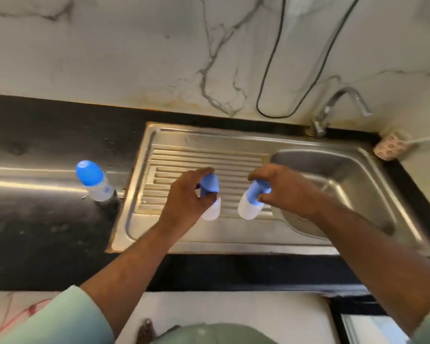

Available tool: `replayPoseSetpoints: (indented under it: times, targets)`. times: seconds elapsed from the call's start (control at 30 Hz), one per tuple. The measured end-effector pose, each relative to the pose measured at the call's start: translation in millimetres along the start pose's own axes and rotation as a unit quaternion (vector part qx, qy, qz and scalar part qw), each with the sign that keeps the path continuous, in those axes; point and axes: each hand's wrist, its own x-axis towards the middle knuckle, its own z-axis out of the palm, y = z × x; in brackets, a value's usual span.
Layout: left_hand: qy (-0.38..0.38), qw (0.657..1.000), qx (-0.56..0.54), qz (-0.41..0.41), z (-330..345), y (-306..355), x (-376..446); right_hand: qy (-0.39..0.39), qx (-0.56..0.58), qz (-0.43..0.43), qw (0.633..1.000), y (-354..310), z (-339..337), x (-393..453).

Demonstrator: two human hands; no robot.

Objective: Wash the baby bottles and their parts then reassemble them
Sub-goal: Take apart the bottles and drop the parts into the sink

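Over the ribbed steel drainboard (pixel 204 155), the left hand (pixel 186 197) and right hand (pixel 281 192) each pinch a blue-capped translucent plastic bottle (pixel 210 194), probably to uncap them for washing.

My left hand (pixel 186 194) fingers (pixel 205 198) hold the blue cap of one bottle (pixel 210 198), my right hand (pixel 281 187) fingers (pixel 255 173) hold another bottle (pixel 250 202), both above the sink drainboard (pixel 184 155). A third bottle (pixel 94 181) stands on the bench (pixel 35 194), well left of my fingers.

Three baby bottles showed, each translucent white with a blue cap. One bottle (pixel 94 181) stood upright on the dark counter, left of the steel sink. The left-held bottle (pixel 210 197) and the right-held bottle (pixel 252 201) hung over the ribbed drainboard, side by side.
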Motion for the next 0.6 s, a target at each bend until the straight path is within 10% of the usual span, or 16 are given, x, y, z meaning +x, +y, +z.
replayPoseSetpoints:
  times: [0.6]
  targets:
    - [-0.028,0.997,0.057,-0.035,108.3,24.9,-37.6,-0.028,0.04,-0.012,0.999,72.0,40.7,-48.6]
